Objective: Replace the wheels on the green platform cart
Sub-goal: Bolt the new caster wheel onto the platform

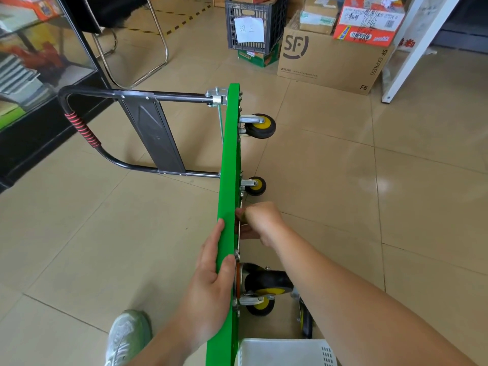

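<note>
A glossy beige tiled floor (369, 180) fills the scene. At the far right a brown cardboard box printed "SF" (330, 64) carries a red-and-white printed carton (367, 22). Just left of it, a black plastic crate (253, 11) bearing a white paper note (249, 30) sits on a green carton (260, 58). A chrome tube chair frame (165, 48) stands far left, beside a glass-fronted cabinet (39, 62). A white slotted plastic basket (285, 352) lies nearest.

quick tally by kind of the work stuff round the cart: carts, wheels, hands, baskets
green platform cart: 1
yellow-hub wheels at the deck's underside: 4
dark wheel on the floor, partly hidden by the forearm: 1
hands, left hand and right hand: 2
white basket: 1
total: 9
</note>
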{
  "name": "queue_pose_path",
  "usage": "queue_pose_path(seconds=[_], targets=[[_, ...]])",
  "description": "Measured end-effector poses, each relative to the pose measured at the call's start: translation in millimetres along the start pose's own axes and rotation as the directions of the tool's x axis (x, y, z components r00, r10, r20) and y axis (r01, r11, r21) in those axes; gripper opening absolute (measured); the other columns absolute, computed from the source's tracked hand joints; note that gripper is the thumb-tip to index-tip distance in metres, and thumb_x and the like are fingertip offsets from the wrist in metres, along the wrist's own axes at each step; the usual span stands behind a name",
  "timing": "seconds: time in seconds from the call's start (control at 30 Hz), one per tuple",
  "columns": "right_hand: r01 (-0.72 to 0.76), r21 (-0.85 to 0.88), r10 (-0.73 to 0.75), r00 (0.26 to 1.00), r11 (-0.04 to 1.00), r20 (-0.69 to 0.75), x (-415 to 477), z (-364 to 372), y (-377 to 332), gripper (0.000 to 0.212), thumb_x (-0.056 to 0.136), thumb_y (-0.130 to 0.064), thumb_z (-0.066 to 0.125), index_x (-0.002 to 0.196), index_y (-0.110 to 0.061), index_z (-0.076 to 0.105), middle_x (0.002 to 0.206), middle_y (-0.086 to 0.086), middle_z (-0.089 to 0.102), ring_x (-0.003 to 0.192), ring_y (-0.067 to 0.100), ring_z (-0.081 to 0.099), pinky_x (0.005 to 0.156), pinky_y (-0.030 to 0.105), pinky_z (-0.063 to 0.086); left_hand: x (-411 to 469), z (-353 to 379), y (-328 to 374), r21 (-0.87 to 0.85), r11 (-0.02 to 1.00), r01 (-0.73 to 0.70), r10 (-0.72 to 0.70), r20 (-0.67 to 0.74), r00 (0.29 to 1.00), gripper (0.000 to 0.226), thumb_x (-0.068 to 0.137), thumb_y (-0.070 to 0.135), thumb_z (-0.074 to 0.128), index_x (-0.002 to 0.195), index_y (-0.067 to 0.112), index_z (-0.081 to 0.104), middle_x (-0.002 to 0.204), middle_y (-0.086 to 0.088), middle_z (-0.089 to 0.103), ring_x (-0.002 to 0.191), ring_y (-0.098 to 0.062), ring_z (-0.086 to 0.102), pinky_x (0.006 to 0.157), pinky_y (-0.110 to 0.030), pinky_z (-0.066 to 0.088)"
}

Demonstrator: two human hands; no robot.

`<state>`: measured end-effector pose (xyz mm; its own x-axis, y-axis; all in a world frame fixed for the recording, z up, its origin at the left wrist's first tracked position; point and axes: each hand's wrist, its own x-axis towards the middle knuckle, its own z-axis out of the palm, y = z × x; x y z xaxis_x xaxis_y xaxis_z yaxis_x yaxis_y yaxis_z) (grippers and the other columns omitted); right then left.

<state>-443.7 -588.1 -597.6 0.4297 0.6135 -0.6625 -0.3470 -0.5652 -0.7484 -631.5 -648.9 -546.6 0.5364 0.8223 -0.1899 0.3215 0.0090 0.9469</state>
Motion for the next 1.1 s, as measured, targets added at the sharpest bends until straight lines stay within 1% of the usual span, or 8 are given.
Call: queue_pose_path(seconds=[0.27, 0.47, 0.6, 0.77, 0.87, 0.93, 1.0, 1.1], targets=[[-0.05, 0.013, 0.05, 0.999, 0.999, 0.02, 5.5, 0.8, 4.9, 0.017, 0.093, -0.006, 0.063, 0.105, 0.002, 0.072, 0.091, 0.019, 0.077, 0.064, 0.033, 0.075, 0.061, 0.046, 0.064, 0.1, -1.7, 1.0, 0.001, 1.0, 0.01, -0.01, 0.009, 1.0, 0.059, 0.108, 0.019, 0.041, 0.143, 0.062, 0.02, 0.143, 0.045, 0.026, 0.122, 0.039, 0.025, 0.091, 0.012, 0.018], [-0.052, 0.025, 0.052, 0.999, 0.998, 0.009, 11.4, 3.3, 8.2, 0.009, 0.093, -0.004, 0.064, 0.099, 0.0, 0.069, 0.08, 0.014, 0.077, 0.057, 0.031, 0.073, 0.052, 0.039, 0.061, 1.7, -3.1, -2.3, 0.006, 1.0, 0.025, -0.025, 0.001, 1.0, 0.061, 0.108, 0.02, 0.042, 0.141, 0.067, 0.02, 0.143, 0.048, 0.025, 0.125, 0.036, 0.024, 0.093, 0.012, 0.018], [-0.03, 0.006, 0.03, 0.999, 1.0, 0.017, 13.5, -1.0, 9.1, 0.014, 0.093, -0.007, 0.064, 0.104, 0.001, 0.069, 0.087, 0.018, 0.077, 0.065, 0.034, 0.075, 0.061, 0.046, 0.064, 1.4, -0.3, 0.1, 0.014, 0.999, 0.029, -0.029, 0.005, 1.0, 0.061, 0.108, 0.02, 0.042, 0.14, 0.067, 0.02, 0.143, 0.047, 0.025, 0.123, 0.038, 0.024, 0.092, 0.013, 0.017], [0.163, 0.017, -0.163, 0.987, 0.987, -0.018, 5.7, -19.4, -22.6, 0.012, 0.097, -0.009, 0.064, 0.107, -0.003, 0.066, 0.085, 0.013, 0.073, 0.061, 0.022, 0.073, 0.06, 0.036, 0.063, 0.0, 0.5, 2.0, -0.04, 0.998, 0.056, -0.056, -0.004, 0.998, 0.059, 0.109, 0.02, 0.041, 0.144, 0.063, 0.021, 0.143, 0.044, 0.029, 0.125, 0.034, 0.027, 0.095, 0.012, 0.019], [0.352, -0.007, -0.352, 0.936, 0.936, 0.02, -23.7, -31.2, -37.9, 0.005, 0.095, -0.011, 0.069, 0.099, -0.009, 0.071, 0.089, 0.009, 0.076, 0.069, 0.019, 0.076, 0.063, 0.032, 0.061, 0.5, -3.0, 3.6, -0.107, 0.99, 0.089, -0.089, 0.006, 0.996, 0.061, 0.109, 0.018, 0.041, 0.145, 0.064, 0.02, 0.133, 0.05, 0.032, 0.11, 0.04, 0.036, 0.088, 0.01, 0.027], [0.444, 0.013, -0.444, 0.895, 0.896, 0.032, -54.9, -35.6, -36.2, 0.002, 0.094, -0.013, 0.071, 0.094, -0.014, 0.072, 0.082, 0.003, 0.078, 0.074, 0.019, 0.077, 0.067, 0.031, 0.061, -1.5, -5.8, 5.4, -0.142, 0.981, 0.13, -0.125, 0.045, 0.991, 0.061, 0.11, 0.022, 0.04, 0.15, 0.064, 0.018, 0.133, 0.05, 0.034, 0.116, 0.031, 0.043, 0.099, -0.003, 0.034], [0.516, 0.031, -0.517, 0.856, 0.856, 0.027, -87.7, -39.3, -28.3, 0.006, 0.095, -0.011, 0.07, 0.093, -0.016, 0.072, 0.079, 0.0, 0.078, 0.079, 0.019, 0.077, 0.067, 0.028, 0.061, -7.1, -8.3, 7.3, -0.18, 0.967, 0.18, -0.17, 0.07, 0.983, 0.06, 0.11, 0.027, 0.039, 0.155, 0.06, 0.016, 0.149, 0.036, 0.038, 0.131, 0.004, 0.05, 0.115, -0.03, 0.038], [0.606, -0.009, -0.606, 0.795, 0.795, 0.018, -133.4, -43.9, -9.6, 0.013, 0.095, -0.008, 0.069, 0.093, -0.02, 0.072, 0.084, 0.0, 0.079, 0.084, 0.017, 0.077, 0.073, 0.031, 0.063, -18.4, -10.9, 7.3, -0.205, 0.95, 0.234, -0.222, 0.081, 0.972, 0.054, 0.11, 0.03, 0.038, 0.155, 0.056, 0.023, 0.142, 0.015, 0.058, 0.122, -0.019, 0.063, 0.111, -0.051, 0.046]])
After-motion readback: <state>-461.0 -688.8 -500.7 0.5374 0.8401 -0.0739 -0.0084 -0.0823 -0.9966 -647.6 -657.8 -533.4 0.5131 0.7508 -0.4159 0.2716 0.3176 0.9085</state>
